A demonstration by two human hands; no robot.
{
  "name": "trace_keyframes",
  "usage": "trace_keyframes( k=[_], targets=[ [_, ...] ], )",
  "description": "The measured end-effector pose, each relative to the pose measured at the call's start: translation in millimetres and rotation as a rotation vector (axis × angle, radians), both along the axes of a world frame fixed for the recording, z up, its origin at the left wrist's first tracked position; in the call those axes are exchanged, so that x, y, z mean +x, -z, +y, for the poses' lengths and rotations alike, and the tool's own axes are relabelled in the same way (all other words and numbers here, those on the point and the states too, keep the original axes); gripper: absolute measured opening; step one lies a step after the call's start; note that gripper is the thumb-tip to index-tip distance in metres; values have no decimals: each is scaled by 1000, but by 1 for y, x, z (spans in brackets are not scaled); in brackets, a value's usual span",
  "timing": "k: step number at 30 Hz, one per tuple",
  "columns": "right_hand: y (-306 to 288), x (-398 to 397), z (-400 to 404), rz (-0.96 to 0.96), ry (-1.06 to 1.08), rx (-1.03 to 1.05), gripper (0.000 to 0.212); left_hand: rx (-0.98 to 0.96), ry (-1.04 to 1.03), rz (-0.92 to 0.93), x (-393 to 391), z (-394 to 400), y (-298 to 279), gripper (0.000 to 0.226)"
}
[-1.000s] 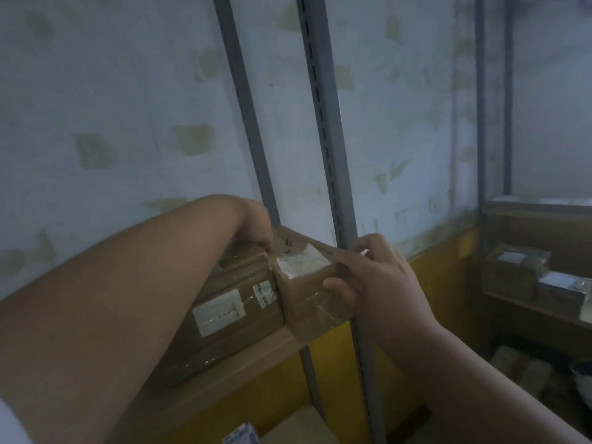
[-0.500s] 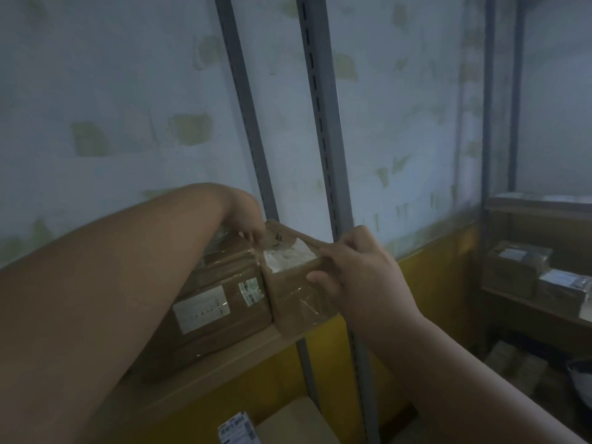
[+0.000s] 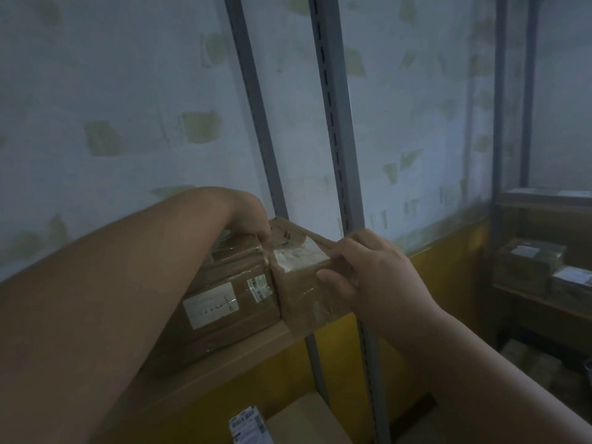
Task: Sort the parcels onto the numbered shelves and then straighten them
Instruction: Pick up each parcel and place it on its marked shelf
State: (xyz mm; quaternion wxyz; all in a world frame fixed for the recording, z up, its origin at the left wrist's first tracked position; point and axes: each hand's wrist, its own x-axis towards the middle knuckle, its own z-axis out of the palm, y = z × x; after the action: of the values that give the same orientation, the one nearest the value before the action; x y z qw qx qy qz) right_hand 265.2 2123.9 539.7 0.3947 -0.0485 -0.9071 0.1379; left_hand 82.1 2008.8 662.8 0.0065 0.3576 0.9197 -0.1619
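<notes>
A small taped brown parcel [image 3: 301, 280] with a white label on top sits at the right end of a wooden shelf [image 3: 243, 357]. My right hand [image 3: 368, 274] grips its right side, thumb on the front face. My left hand [image 3: 250, 219] reaches over from the left, fingertips on the parcel's far top-left corner. Pressed against its left side is a larger brown parcel [image 3: 224, 302] with a white label and a small green sticker on its front. My left forearm hides much of the larger parcel's top.
Two grey slotted uprights [image 3: 336, 139] rise behind the parcels against a pale wall. A second shelf unit at the right holds more parcels [image 3: 528, 261]. Below the shelf lie a labelled package [image 3: 250, 424] and a cardboard box [image 3: 304, 418].
The small parcel has shifted a little left, snug against the larger one. Both hands stayed on it.
</notes>
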Motion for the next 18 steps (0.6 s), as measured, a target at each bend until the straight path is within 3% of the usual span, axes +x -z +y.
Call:
trace_keyframes(
  k=[9, 15, 18],
  targets=[
    [1, -2, -7, -47, -12, 82, 32, 26, -15, -5, -6, -16, 3, 34],
    [0, 3, -5, -40, -24, 76, 36, -14, -60, -57, -3, -11, -1, 45],
    [-4, 0, -3, -60, -11, 90, 38, -37, -90, -38, -12, -6, 2, 24]
  ],
)
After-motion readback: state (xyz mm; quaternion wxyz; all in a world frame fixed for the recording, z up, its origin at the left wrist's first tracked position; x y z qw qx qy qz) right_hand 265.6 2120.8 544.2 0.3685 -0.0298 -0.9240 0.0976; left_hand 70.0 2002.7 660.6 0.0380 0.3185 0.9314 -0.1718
